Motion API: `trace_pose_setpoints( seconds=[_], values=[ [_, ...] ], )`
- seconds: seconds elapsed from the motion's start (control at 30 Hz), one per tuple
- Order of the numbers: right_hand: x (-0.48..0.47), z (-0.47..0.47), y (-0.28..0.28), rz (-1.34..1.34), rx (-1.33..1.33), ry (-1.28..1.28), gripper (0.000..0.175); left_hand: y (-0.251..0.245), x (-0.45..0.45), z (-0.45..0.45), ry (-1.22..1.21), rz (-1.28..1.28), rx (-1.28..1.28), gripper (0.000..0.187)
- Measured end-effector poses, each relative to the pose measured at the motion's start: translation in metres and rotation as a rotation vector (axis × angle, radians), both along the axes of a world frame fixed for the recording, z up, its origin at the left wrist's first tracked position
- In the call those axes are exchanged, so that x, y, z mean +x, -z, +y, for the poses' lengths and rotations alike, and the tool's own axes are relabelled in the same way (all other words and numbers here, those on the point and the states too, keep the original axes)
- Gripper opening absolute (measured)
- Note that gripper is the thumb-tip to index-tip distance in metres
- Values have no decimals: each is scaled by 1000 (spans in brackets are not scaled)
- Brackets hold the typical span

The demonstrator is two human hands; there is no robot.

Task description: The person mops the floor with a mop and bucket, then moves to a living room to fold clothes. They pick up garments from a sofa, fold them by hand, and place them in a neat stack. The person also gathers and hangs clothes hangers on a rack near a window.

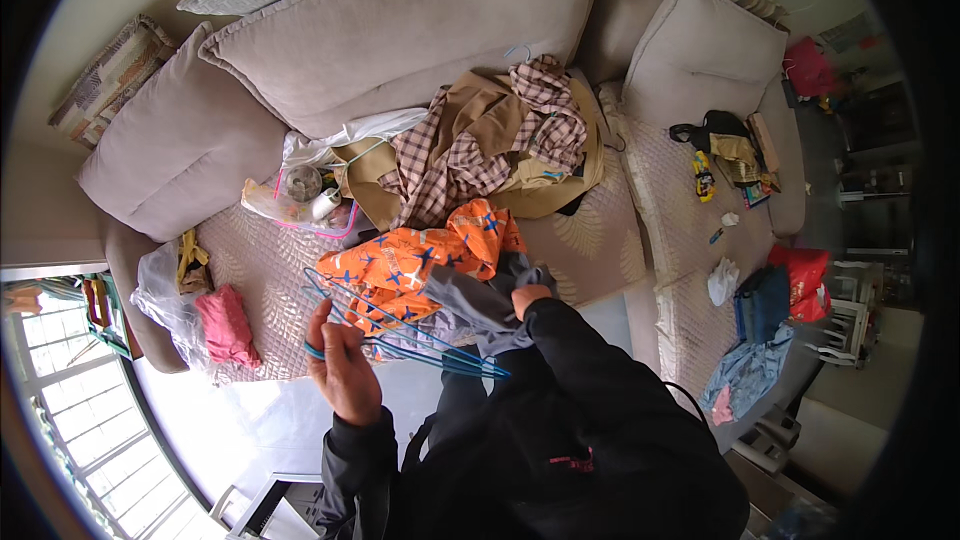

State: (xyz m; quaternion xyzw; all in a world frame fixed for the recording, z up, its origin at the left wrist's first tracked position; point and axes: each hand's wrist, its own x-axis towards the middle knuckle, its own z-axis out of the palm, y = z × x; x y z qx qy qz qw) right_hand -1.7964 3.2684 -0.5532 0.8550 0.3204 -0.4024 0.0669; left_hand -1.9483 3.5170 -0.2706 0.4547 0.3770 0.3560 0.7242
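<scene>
My left hand (343, 367) holds several blue clothes hangers (435, 349), their hooks at its fingers and their frames reaching right across my front. My right hand (529, 298) is closed on a grey garment (480, 304), whose folds hide the fingertips. Just beyond it an orange garment with a plane print (405, 262) lies crumpled on the sofa's front edge, with a pale purple cloth (420, 337) under it. Farther back is a heap with a checked shirt (427, 157) and brown clothing (480, 109); a hanger hook sticks out at its top.
A pink-rimmed plastic box (349, 221) of small items stands left of the heap. Farther left lie a pink folded cloth (229, 326) and a clear plastic bag (161, 300). On the right sofa section are jeans (750, 371), a red bag (802, 281) and a black bag (724, 131).
</scene>
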Motion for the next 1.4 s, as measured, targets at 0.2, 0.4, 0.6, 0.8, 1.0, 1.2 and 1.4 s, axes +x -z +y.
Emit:
trace_pose_setpoints(
  seconds=[0.2,0.4,0.6,0.8,1.0,1.2,1.4],
  values=[
    [44,-74,-6,52,148,280,31,-5,47,-40,279,-41,122,59],
    [172,-24,36,-356,630,693,88,9,92,-99,429,44,216,60],
    [295,9,48,-71,512,1332,82,16,131,-146,530,274,363,64],
    [269,1,27,-83,899,1121,28,12,160,-161,445,308,243,62],
    [182,-28,-114,1088,1170,1417,11,6,173,-165,455,317,291,55],
    [143,-52,-214,1646,1153,1505,21,10,167,-167,452,425,419,32],
    [183,-17,-228,2277,1503,1527,22,8,156,-170,453,563,504,26]
  ],
)
